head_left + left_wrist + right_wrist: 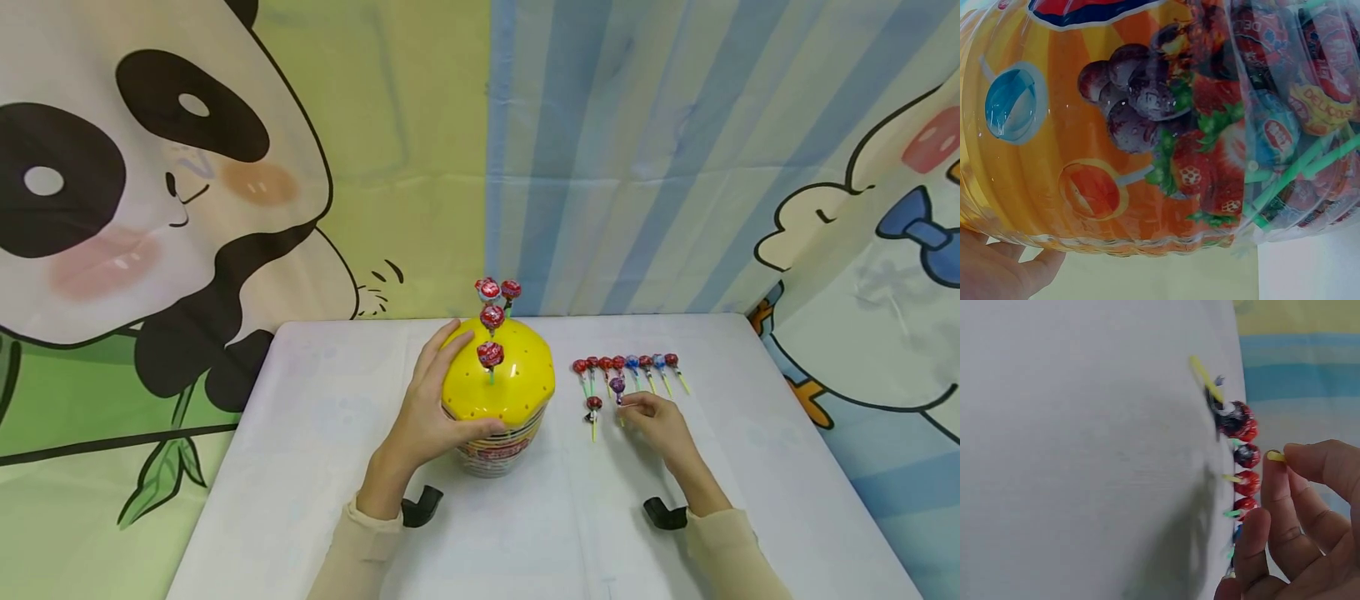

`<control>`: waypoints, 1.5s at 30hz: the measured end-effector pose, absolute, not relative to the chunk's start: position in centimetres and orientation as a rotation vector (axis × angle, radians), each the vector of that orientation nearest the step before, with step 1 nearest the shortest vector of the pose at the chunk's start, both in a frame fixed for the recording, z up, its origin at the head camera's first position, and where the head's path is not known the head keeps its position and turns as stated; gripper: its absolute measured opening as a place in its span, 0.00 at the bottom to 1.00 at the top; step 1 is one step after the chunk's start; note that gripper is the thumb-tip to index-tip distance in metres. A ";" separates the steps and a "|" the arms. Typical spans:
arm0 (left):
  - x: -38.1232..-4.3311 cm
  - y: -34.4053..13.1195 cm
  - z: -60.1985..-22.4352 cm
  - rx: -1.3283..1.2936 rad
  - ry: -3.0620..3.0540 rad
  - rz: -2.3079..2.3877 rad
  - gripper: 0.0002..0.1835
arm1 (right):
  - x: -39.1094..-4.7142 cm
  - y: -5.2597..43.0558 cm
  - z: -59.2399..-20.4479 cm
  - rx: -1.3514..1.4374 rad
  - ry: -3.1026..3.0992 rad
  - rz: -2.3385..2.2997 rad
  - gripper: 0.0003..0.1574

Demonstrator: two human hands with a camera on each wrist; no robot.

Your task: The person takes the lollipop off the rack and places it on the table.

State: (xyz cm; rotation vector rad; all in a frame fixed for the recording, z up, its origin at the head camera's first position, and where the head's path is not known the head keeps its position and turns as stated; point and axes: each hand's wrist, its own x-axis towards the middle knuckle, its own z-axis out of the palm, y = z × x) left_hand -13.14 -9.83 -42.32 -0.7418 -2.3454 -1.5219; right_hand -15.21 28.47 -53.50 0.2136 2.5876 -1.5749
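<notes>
A clear, ribbed plastic jar (491, 465) with a yellow scalloped lid (521, 367) stands mid-table. Several lollipops are upright in the lid, among them a red-wrapped one (491, 355) at the front. My left hand (427, 417) grips the lid's left side, thumb along the front edge. The left wrist view shows the jar's fruit-printed label (1097, 137) and wrapped lollipops (1272, 128) inside. To the right, my right hand (662, 423) pinches a purple-wrapped lollipop (617, 386) by its stick. In the right wrist view the yellow stick end (1277, 457) shows between thumb and forefinger.
A row of several lollipops (605, 364) with red and blue wrappers lies on the white table (570, 533) beyond my right hand. One dark-red lollipop (594, 403) lies nearer, left of that hand. Printed cloths with a panda (187, 192) and blue stripes hang behind the table.
</notes>
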 end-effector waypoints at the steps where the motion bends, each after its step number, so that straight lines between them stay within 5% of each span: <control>1: -13.1 -9.8 -42.3 -0.744 -2.343 -1.523 0.57 | -15.1 28.5 -53.7 0.222 2.592 -1.553 0.18; 12: -13.1 -9.9 -42.2 -0.761 -2.324 -1.520 0.56 | -15.0 28.0 -54.8 0.211 2.761 -1.223 0.10; 45: -13.1 -9.9 -42.4 -0.748 -2.337 -1.521 0.56 | -15.4 27.5 -53.1 0.086 2.847 -1.221 0.15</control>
